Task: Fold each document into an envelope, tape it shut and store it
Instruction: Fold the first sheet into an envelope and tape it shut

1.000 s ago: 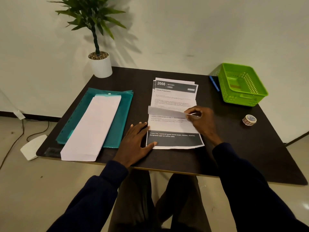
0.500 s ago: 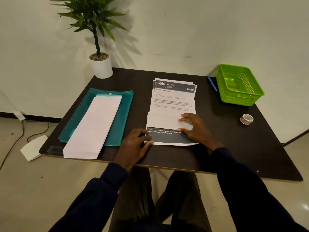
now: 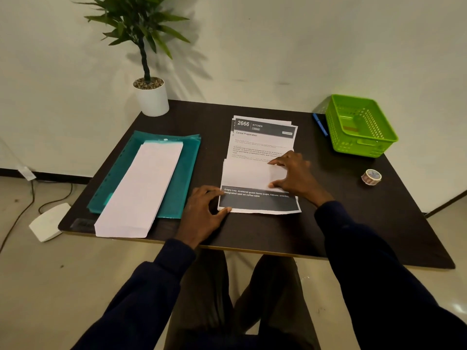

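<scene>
The raised flap point(image 3: 246, 174) now lies flat under the spread right hand point(image 3: 295, 175); first fold looks made. The left hand point(image 3: 204, 210), fingers bent, pins the document point(image 3: 262, 145) at its near corner.

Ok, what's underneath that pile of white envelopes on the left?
A teal plastic folder lies under the white envelopes, showing along both sides and the far end. The pile's near end reaches past it. Anything in the folder beneath the pile is covered.

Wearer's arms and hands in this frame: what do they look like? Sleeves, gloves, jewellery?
Both the left hand and right hand are bare: no gloves, no ring or watch showing. The left sleeve and right sleeve are long, plain, dark navy, ending at the wrists; no logos visible.
</scene>
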